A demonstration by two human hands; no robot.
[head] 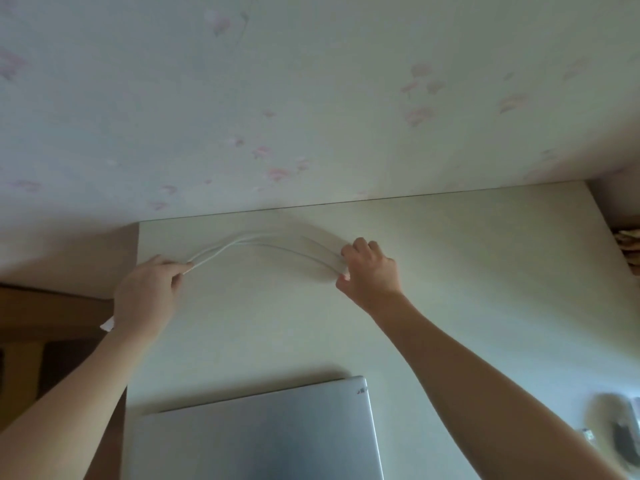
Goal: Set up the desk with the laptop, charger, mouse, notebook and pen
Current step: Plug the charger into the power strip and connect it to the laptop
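A white charger cable [256,242] arcs in several strands above the back of the white desk [450,271]. My left hand [145,292] pinches one end of the bundle near the desk's left edge. My right hand [370,271] grips the other end, to the right of the middle. The cable's right half is blurred. A closed silver laptop [263,434] lies flat at the desk's front, below and between my forearms. At the far right edge sits a blurred grey object [620,434], perhaps the mouse. Notebook and pen are not visible.
A floral-papered wall [311,98] rises right behind the desk. Brown wooden furniture [45,323] stands to the left, below desk level. A tan patterned object [628,244] shows past the desk's right edge. A small white piece [588,445] lies near the grey object.
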